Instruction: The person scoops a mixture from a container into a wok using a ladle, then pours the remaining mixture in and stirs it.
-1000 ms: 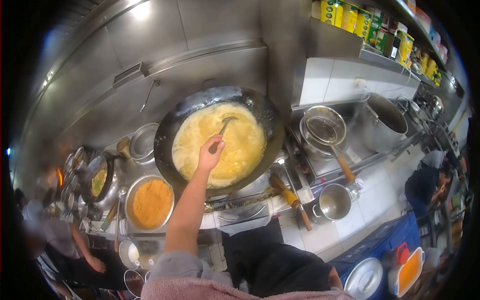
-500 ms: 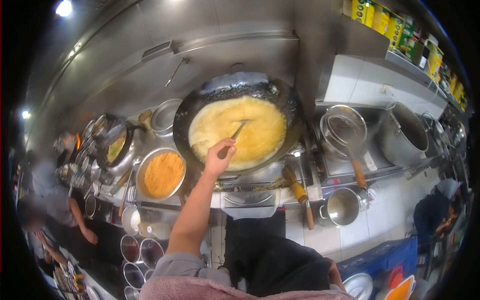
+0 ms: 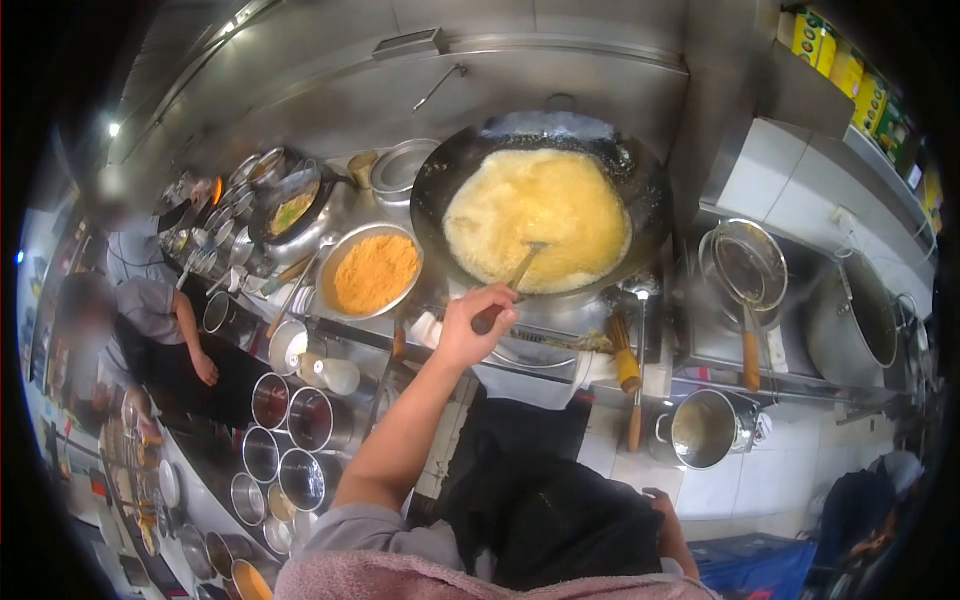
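Observation:
My left hand [image 3: 482, 322] is closed around the wooden handle of a metal stirring tool [image 3: 524, 262]. The tool's head dips into yellow, foaming liquid [image 3: 545, 205], which hides its shape. A large black wok [image 3: 640, 165] on the stove holds this liquid. My left hand is just outside the wok's near rim. Low at my side hangs my right hand [image 3: 662, 505], beside my black apron [image 3: 560, 510]. Its visible fingers are loosely apart and I see nothing in them, though part of the hand is hidden.
Left of the wok stands a bowl of orange crumbs [image 3: 375, 273], with a metal strainer [image 3: 402, 168] behind. Several steel pots [image 3: 305, 478] stand lower left, near a co-worker's arm [image 3: 192, 335]. A brush [image 3: 624, 362], wire strainer [image 3: 750, 265] and tall pot [image 3: 850, 320] are on the right.
My view has turned left, so the stove appears farther right. My left hand has drawn the stirring tool toward the wok's near side. More of my right hand shows.

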A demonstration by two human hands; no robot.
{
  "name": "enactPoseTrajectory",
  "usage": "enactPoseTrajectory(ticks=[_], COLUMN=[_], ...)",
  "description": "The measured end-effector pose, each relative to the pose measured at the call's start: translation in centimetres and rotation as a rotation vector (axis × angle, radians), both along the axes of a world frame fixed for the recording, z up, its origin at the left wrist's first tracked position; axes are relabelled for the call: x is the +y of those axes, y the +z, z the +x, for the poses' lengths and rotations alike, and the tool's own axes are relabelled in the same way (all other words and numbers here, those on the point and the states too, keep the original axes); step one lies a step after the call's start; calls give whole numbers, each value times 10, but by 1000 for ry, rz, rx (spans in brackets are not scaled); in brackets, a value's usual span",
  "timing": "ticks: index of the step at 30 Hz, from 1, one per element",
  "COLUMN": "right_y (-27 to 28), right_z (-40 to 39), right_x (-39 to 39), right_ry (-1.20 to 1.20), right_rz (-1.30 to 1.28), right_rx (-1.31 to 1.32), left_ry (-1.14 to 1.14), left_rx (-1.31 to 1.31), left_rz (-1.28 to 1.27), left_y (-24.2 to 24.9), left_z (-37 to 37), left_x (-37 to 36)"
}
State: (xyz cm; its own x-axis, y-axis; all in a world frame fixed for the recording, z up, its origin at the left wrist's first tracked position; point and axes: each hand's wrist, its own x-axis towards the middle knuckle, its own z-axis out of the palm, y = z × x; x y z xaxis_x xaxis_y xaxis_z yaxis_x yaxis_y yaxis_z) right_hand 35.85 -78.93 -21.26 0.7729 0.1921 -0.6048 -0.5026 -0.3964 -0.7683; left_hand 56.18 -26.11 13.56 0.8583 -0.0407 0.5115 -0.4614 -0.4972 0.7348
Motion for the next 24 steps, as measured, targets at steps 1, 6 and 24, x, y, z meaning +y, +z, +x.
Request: enactPoseTrajectory(ticks=[1,6,24], right_y=[-1,24,-56], right_z=[5,16,6], right_x=[-1,8,2], right_ry=[-12,-137,245], right_rz=[-10,-76,-220], right_rx=[45,230,-258], left_ry=[5,9,59], left_rx=[2,16,200], left_rz=[-2,103,469], left_y=[3,27,73], left_z=[-6,-35,-9], left_x=[-1,-6,58])
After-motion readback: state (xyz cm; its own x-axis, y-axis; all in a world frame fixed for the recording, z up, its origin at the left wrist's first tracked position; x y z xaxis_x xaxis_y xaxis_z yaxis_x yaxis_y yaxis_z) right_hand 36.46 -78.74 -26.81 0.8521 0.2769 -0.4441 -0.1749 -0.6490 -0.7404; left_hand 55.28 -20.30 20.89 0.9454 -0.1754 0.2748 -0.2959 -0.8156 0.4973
